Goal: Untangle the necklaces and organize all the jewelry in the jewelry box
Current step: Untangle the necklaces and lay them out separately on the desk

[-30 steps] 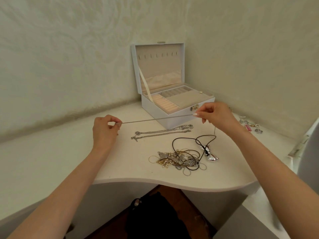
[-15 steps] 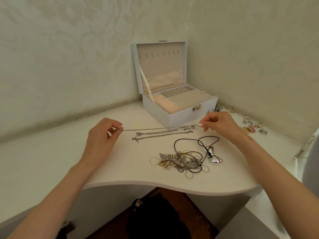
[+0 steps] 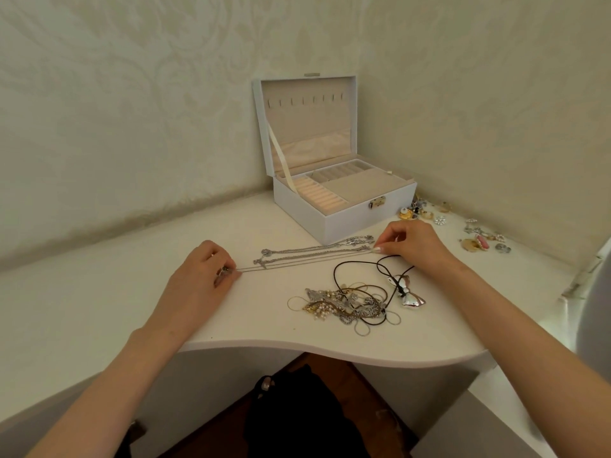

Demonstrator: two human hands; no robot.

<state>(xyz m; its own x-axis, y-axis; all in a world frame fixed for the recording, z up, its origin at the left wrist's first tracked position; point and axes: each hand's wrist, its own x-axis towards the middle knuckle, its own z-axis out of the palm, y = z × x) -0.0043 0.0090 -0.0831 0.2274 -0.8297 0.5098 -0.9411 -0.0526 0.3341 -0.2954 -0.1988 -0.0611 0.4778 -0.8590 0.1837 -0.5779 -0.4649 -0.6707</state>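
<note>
Nearest, just short of both grips, a tangled heap (image 3: pixel 344 305) of gold and silver necklaces lies on the white tabletop (image 3: pixel 99 309). The left hand (image 3: pixel 201 279) and right hand (image 3: pixel 411 242) each pinch one end of a thin silver chain (image 3: pixel 304 260), stretched straight between them. Just beyond it lie two heavier chains (image 3: pixel 314 250). Past the right grip stands the open white jewelry box (image 3: pixel 350 223).

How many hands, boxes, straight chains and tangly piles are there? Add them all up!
Hands: 2, left hand and right hand
Jewelry box: 1
Straight chains: 3, the held chain plus two laid chains
Tangled pile: 1
Total: 7
</note>
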